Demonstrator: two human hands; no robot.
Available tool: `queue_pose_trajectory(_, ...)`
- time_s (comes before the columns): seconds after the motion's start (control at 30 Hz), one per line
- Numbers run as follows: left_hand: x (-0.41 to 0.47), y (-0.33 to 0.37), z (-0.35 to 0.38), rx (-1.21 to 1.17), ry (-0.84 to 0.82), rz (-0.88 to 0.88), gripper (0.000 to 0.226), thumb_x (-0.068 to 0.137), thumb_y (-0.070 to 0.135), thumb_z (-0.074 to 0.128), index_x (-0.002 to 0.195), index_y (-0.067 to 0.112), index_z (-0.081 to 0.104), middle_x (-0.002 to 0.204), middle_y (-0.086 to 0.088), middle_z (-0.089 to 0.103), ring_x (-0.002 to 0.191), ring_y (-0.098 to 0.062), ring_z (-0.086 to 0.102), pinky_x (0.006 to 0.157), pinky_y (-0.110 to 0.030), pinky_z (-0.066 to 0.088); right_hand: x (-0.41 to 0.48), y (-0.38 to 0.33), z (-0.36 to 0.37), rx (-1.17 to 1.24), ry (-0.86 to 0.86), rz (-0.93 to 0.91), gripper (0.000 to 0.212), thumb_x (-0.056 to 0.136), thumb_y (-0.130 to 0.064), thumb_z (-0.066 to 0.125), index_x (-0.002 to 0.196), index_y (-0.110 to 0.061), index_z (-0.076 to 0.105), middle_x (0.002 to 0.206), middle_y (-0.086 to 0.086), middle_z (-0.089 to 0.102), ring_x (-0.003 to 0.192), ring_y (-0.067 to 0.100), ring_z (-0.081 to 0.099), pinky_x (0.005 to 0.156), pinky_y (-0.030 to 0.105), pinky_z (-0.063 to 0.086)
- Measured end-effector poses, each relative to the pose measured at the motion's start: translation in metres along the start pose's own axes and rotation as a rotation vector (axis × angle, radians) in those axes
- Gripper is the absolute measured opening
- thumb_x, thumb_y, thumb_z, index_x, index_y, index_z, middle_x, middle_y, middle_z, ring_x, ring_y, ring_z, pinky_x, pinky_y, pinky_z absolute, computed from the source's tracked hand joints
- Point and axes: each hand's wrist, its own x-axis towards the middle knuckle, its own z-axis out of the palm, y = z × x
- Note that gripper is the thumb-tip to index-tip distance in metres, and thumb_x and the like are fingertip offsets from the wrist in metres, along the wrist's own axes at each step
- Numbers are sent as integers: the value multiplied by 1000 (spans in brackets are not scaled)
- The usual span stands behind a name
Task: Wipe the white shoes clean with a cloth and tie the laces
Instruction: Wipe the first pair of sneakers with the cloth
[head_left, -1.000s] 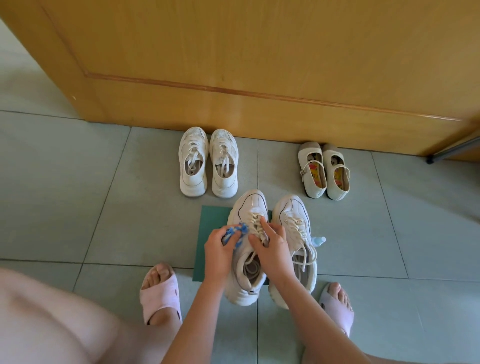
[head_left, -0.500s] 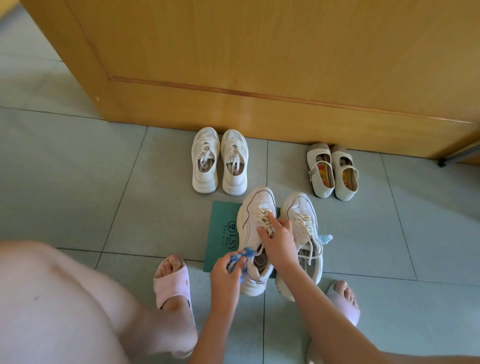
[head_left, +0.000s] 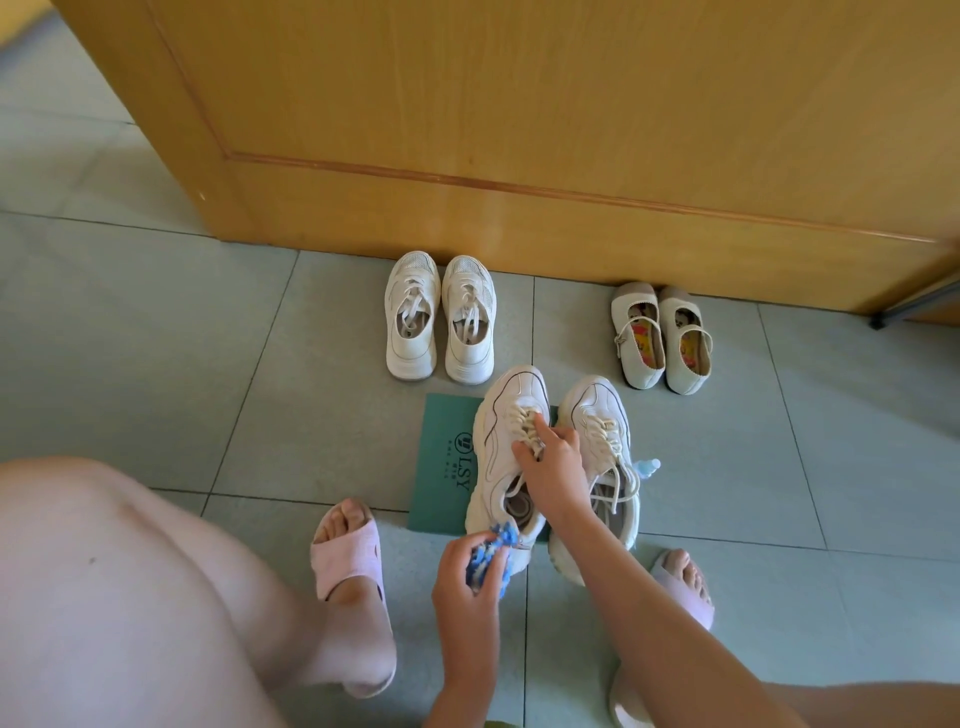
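Note:
Two white chunky sneakers stand side by side on a green mat (head_left: 448, 457). My right hand (head_left: 553, 467) holds the left sneaker (head_left: 501, 441) over its tongue, with the index finger on the laces. My left hand (head_left: 467, 571) grips a blue fluffy cloth (head_left: 491, 558) against that shoe's heel. The right sneaker (head_left: 602, 415) has loose, untied laces trailing over its side.
A second pair of white sneakers (head_left: 439, 317) and a pair of cream strap shoes (head_left: 660, 338) stand against a wooden door (head_left: 519, 130). My feet in pink slippers (head_left: 348, 561) flank the mat. A small pale blue object (head_left: 647, 467) lies beside the right sneaker.
My left hand has carried the blue cloth from the laces down the shoe's side to the heel. My right hand stays on the tongue and laces.

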Motion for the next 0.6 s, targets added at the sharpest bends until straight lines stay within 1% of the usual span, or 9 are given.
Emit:
queue_pose_trajectory(0.13, -3, -1, -1, 35, -8, 82, 17, 81, 7, 69, 90, 22, 66, 92, 10, 64, 89, -3, 59, 71, -8, 44, -1, 0, -1, 8, -15, 4, 56, 95, -33, 48, 147, -25, 28, 136, 4, 34, 85, 13, 53, 77, 29, 49)
queue_pose_trajectory(0.23, -4, -4, -1, 74, -7, 122, 20, 83, 5, 68, 92, 23, 64, 94, 8, 62, 93, 1, 57, 73, -5, 42, -1, -1, -3, 20, -33, 2, 56, 95, -32, 49, 147, -25, 28, 136, 5, 33, 80, 12, 52, 73, 27, 47)
queue_pose_trajectory(0.33, -3, -16, -4, 124, -4, 129, 22, 82, 4, 68, 92, 23, 64, 93, 7, 60, 92, 1, 56, 73, -4, 42, -2, -1, -4, 20, -44, -4, 57, 95, -32, 49, 147, -26, 27, 137, 5, 32, 83, 12, 51, 78, 28, 49)
queue_pose_trajectory(0.4, 0, -24, -9, 126, 49, 70, 18, 83, 5, 68, 92, 20, 65, 92, 5, 60, 90, -4, 57, 72, -4, 42, -2, -1, -5, 29, -56, 4, 58, 95, -34, 49, 147, -27, 26, 138, 6, 32, 88, 13, 50, 85, 31, 50)
queue_pose_trajectory(0.47, 11, -25, -12, 97, 126, -45, 12, 85, 10, 66, 97, 13, 64, 93, 2, 61, 88, -12, 59, 69, -7, 42, -4, -2, -6, 52, -64, 14, 60, 94, -37, 50, 148, -28, 24, 138, 7, 31, 91, 14, 52, 90, 35, 50)
queue_pose_trajectory(0.5, 21, -24, -12, 100, 158, -83, 14, 86, 13, 65, 100, 9, 64, 94, -1, 62, 88, -17, 59, 68, -10, 42, -6, -3, -7, 65, -66, 20, 61, 93, -38, 51, 148, -29, 24, 139, 7, 31, 92, 15, 52, 90, 35, 50)
queue_pose_trajectory(0.6, 60, -14, -14, 102, 189, -90, 21, 86, 18, 65, 104, 8, 64, 98, -8, 64, 91, -23, 59, 74, -23, 42, -13, -5, -8, 72, -61, 24, 63, 92, -41, 53, 147, -27, 25, 141, 7, 31, 102, 18, 52, 86, 32, 47)
